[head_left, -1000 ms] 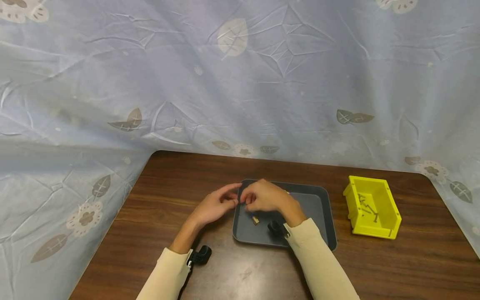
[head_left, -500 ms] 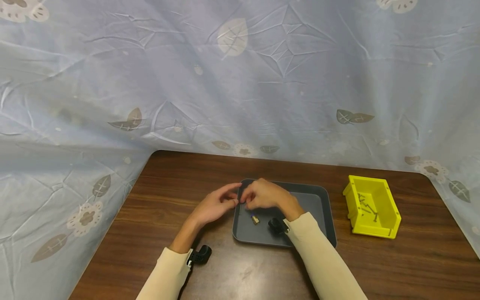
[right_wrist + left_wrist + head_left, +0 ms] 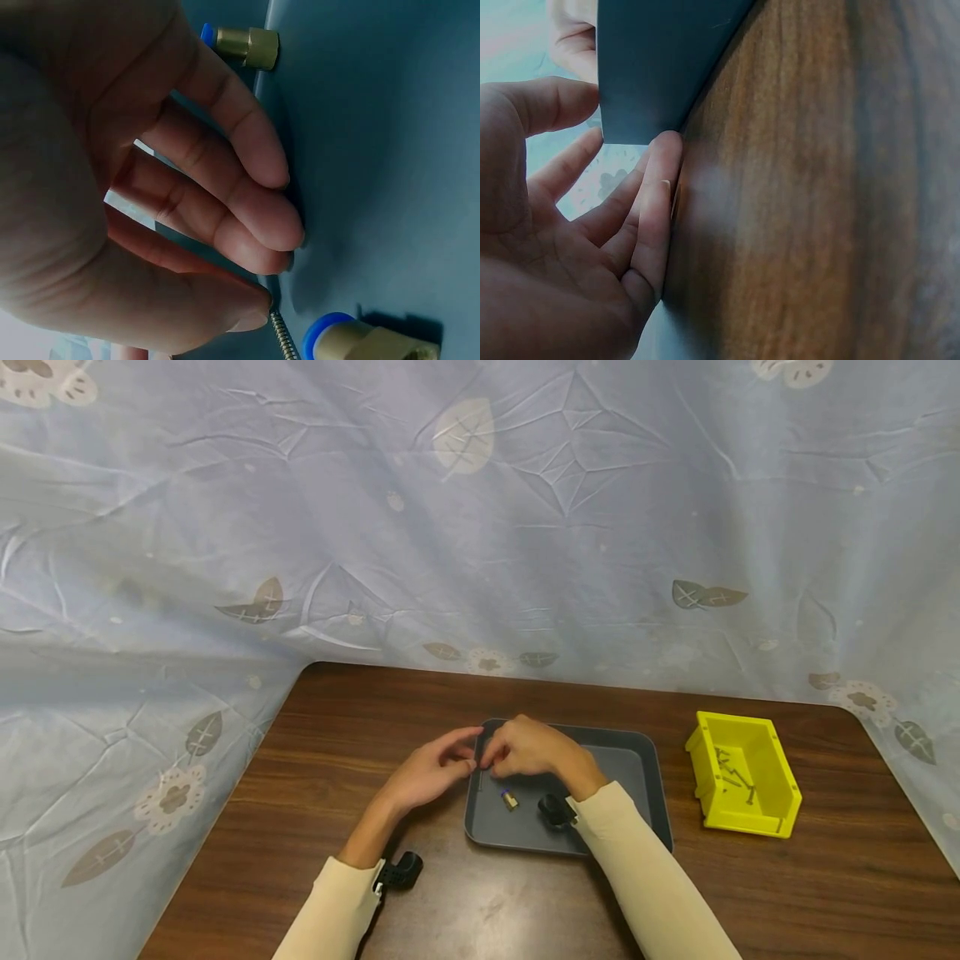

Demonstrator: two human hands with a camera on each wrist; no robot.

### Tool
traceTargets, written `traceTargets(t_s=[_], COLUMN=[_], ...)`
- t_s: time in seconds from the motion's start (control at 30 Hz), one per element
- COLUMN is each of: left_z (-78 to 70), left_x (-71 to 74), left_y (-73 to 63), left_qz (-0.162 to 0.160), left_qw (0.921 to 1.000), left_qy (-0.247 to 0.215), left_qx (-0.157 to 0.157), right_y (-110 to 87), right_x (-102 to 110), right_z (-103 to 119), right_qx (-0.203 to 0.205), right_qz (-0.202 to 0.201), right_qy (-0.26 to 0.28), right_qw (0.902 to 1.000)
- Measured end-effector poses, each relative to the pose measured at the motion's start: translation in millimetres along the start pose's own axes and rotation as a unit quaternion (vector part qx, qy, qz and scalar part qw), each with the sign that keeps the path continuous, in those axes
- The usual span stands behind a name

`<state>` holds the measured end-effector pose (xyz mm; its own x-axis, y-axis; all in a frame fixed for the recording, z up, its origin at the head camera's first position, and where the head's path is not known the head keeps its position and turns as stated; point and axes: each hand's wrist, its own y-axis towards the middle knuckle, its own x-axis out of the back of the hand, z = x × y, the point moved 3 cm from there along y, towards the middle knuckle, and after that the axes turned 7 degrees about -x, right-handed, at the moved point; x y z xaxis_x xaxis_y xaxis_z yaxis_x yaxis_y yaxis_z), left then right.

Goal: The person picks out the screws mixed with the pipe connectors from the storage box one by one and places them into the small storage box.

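My right hand (image 3: 536, 750) is over the left part of a grey tray (image 3: 626, 785). Seen from the right wrist, its thumb and index finger pinch a threaded screw (image 3: 283, 336) by one end; the screw's head is hidden. The other fingers are bent, their tips close to the tray floor. My left hand (image 3: 426, 772) stays at the tray's left side. In the left wrist view its thumb touches the rim and its loosely extended fingers rest against the lower outer wall. A brass fitting with a blue collar (image 3: 510, 799) lies on the tray near the right hand.
Another brass and blue fitting (image 3: 247, 46) appears beyond the right hand's fingers in its wrist view. A yellow bin (image 3: 783, 772) holding several screws (image 3: 751, 794) stands right of the tray on the wooden table (image 3: 360, 710). Patterned cloth (image 3: 480, 527) hangs behind.
The right forearm has swung slightly to the right, while the right fingers keep almost the same spot over the tray. My left hand has not visibly moved.
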<state>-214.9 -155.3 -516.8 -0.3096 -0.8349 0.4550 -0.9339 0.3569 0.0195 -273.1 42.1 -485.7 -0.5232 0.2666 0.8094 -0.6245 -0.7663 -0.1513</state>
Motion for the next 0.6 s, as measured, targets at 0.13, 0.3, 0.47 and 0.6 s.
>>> traceTargets(t_s=[0.13,0.3,0.47,0.6], left_z=[-0.5,-1.7,-0.8,-0.2], left_x=[0.0,0.3,0.3,0.1], left_y=[0.0,-0.5,-0.7,-0.6], left_qz=[-0.001,-0.002,-0.002,-0.001], left_qw=[1.0,1.0,1.0,1.0], left_qy=[-0.002,0.0,0.002,0.002], left_qx=[-0.001,0.001,0.003,0.004], right_y=[0.7,1.5,2.0,2.5], right_x=[-0.4,-1.6,-4.8,-6.8], right_z=[-0.2,-1.7,-3.5,-4.2], right_qx=[-0.003,0.002,-0.001,-0.019], right_qz=[-0.001,-0.003,-0.003,0.006], right_qy=[0.001,0.006,0.02,0.043], right_qw=[1.0,1.0,0.9998,0.9989])
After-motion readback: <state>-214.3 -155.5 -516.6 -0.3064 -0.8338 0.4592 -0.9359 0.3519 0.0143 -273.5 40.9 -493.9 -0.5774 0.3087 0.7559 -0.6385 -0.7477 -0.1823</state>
